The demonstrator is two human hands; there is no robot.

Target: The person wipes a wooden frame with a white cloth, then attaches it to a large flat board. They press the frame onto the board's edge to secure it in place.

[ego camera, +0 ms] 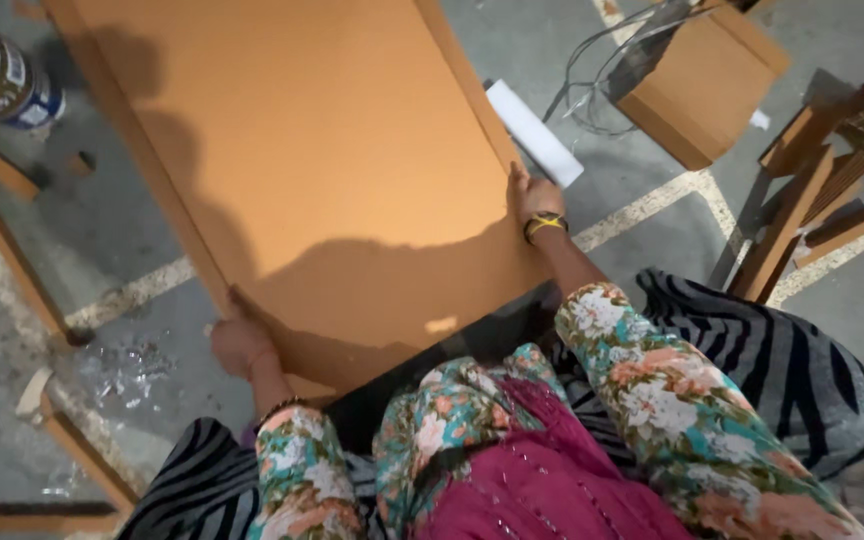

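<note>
**Head view: both hands on the edges of a large brown board**

Head view shows you seated on the floor [132, 210] with a big sheet of brown cardboard [322, 170] lying flat in front of your knees, running from about 6 o'clock up to 12 o'clock. Your left hand [240, 342] sits at its near-left edge, around 8 o'clock; the fingers curl over or under the rim, so its grip looks pressed onto the board, though the fingertips are hidden. Your right hand [535, 198] rests at 2 o'clock on the right edge, fingers flat and together against the board's side, a yellow band at the wrist.

To handle the sheet well, I judge you should keep both hands opposite each other across it, as they are, and move them together; a wide thin sheet is likely to bow or crease if one side leads. Keep pressure on the edge rather than the face.

The board is matte, smooth-faced and stiff, with a folded rim along its long sides. Just beyond your right hand lies a white roll [534, 132], cylindrical and plain. At 1 o'clock sits a smaller cardboard box [697, 90] with loose wires [592, 70] beside it. A stack of corrugated offcuts [832, 180] lies at 3 o'clock. The floor is rough grey concrete with a pale painted line.
</note>
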